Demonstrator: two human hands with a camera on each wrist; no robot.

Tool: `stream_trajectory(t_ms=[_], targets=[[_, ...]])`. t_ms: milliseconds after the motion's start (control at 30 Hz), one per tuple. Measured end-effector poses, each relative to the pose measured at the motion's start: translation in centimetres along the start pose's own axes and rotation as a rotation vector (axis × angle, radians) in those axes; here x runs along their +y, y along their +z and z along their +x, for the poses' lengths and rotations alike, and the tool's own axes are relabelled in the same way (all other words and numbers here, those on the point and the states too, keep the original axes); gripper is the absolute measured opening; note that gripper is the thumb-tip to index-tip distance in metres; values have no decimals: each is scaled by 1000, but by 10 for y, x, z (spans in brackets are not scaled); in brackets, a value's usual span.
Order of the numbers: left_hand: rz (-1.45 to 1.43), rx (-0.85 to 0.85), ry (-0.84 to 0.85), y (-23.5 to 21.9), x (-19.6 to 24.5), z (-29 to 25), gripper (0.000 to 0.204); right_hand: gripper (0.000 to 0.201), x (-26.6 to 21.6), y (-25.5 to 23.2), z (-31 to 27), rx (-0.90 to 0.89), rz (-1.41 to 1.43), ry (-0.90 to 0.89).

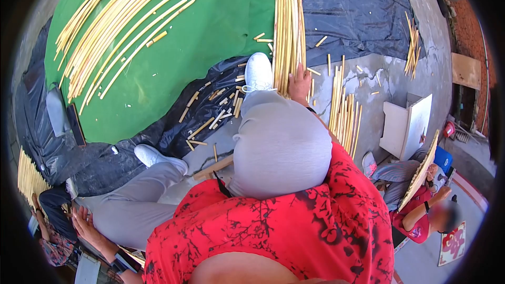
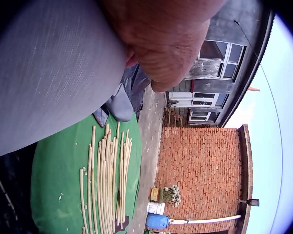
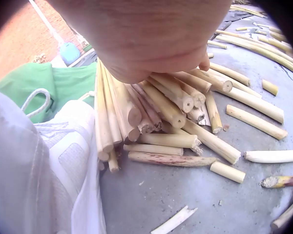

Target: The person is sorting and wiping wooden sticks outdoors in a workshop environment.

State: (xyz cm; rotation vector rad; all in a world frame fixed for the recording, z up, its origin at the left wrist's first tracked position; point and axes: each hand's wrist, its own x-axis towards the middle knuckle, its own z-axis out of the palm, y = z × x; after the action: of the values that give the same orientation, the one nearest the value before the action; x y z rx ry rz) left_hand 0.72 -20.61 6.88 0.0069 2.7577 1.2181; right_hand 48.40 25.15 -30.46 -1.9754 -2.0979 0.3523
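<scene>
A long bundle of pale yellow plant stalks point(image 1: 285, 26) runs away from the person's right shoe. The right hand point(image 1: 300, 85) rests on the bundle's near end, its visible fingers stretched along the stalks. In the right wrist view, the heel of that hand hides its fingertips, and cut stalk ends point(image 3: 134, 116) fan out below it. Short cut pieces point(image 3: 256, 122) lie beside them on the grey ground. Over at the lower left, the left hand point(image 1: 87, 226) lies relaxed against the person's grey-trousered left leg point(image 1: 134, 215), with nothing in it.
More long stalks point(image 1: 115, 26) lie on a green sheet point(image 1: 226, 16) at the left. Another stalk pile point(image 1: 344, 113) sits right of the bent knee. Black plastic point(image 1: 347, 5) covers part of the ground. A white stool point(image 1: 407, 123) and a seated person point(image 1: 418, 221) are at the right.
</scene>
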Motion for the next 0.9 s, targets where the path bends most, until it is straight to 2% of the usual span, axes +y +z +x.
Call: stream_trajectory(t_ms=[67, 133, 200, 233, 267, 300, 333, 400, 433, 467, 500, 533, 567, 600, 633, 667, 700, 800, 833, 867, 900], targets=[[1, 7, -1, 1, 2, -2, 48, 51, -9, -6, -3, -23, -50, 21], [-27, -22, 71, -3, -3, -4, 47, 52, -10, -3, -4, -50, -93, 22], [-63, 31, -20, -1, -10, 8, 45, 54, 0, -7, -1, -104, -83, 57], [-59, 57, 1, 0, 4, -19, 45, 55, -16, -4, 9, -161, -17, 80], [-52, 32, 24, 15, 21, -18, 44, 56, -9, -20, 1, -209, 15, 143], [-58, 95, 22, -7, 10, -26, 44, 58, -8, -25, 6, -252, 49, 146], [-67, 37, 49, 6, 4, -5, 44, 60, -11, -34, 4, -236, 0, 127], [-38, 32, 203, 12, 26, -4, 44, 60, 20, -16, 21, -257, 69, 15], [-51, 38, 205, 21, 37, 3, 43, 60, 49, -17, 27, -269, 67, 21], [-67, 66, 196, 18, 44, 1, 42, 59, 63, -38, 43, -201, 20, -47], [-125, 78, 243, 9, 52, -2, 42, 58, 52, -74, 57, -124, -34, -133], [-166, 58, 317, 23, 76, 6, 41, 57, 31, -101, 54, -211, -28, -81], [-345, -45, 319, 37, 99, 8, 41, 55, 40, -118, 77, -200, -87, -147], [-541, -147, 310, 42, 109, 6, 41, 53, 12, -186, 99, -253, -119, -33], [-594, -178, 267, 54, 119, 5, 41, 46, 55, -163, 115, -27, -244, -278], [-656, -202, 215, 60, 123, 1, 42, 45, 50, -202, 144, -100, -54, -143], [-737, -323, 178, 64, 117, 0, 42, 44, 25, -259, 162, -155, 129, -21], [-784, -625, 56, 109, 128, -12, 42, 35, -11, -316, 178, -147, 276, -76], [-785, -625, 56, 127, 133, -14, 42, 36, -27, -335, 182, -167, 309, -68], [-796, -621, 55, 138, 126, -13, 42, 37, -131, -404, 152, -229, 305, -193], [-808, -627, 49, 141, 113, -6, 41, 38, -241, -463, 97, -325, 292, -354]])
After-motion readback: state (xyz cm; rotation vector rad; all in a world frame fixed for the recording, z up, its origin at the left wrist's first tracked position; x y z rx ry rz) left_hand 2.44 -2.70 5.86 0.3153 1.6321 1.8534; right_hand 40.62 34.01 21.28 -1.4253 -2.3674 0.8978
